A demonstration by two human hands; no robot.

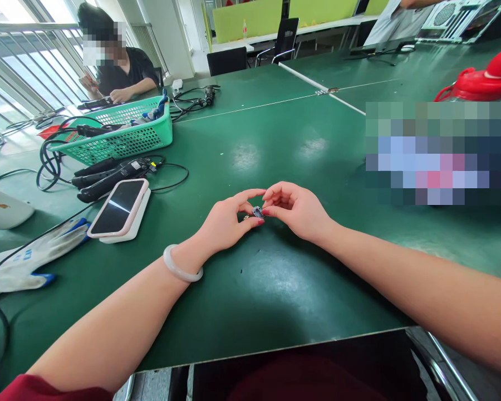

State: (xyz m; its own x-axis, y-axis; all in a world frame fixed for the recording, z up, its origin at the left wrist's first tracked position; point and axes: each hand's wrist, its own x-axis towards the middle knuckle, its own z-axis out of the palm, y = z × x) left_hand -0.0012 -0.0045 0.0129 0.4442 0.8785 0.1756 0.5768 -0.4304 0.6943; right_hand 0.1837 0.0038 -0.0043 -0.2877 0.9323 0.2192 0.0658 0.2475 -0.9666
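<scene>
Above the green table point(217, 289), both hands meet around a small dark grey part point(258, 211) with light spots, too small to name more exactly. My left hand point(223, 223), with a pale bangle at its wrist, curves its thumb and fingers about the part. From the other side, my right hand point(300, 210) pinches it between thumb and fingertips, its remaining fingers curled. A tiny gold-coloured bit point(246, 217) shows beside the left fingers; whether it belongs to the part I cannot tell.
A phone on a white box point(119, 209), a glove point(37, 253) and black cabled devices point(112, 175) lie at left. Behind them stands a green basket point(121, 142) of cables. A person point(125, 72) sits beyond. A red-topped object point(484, 78) stands at right.
</scene>
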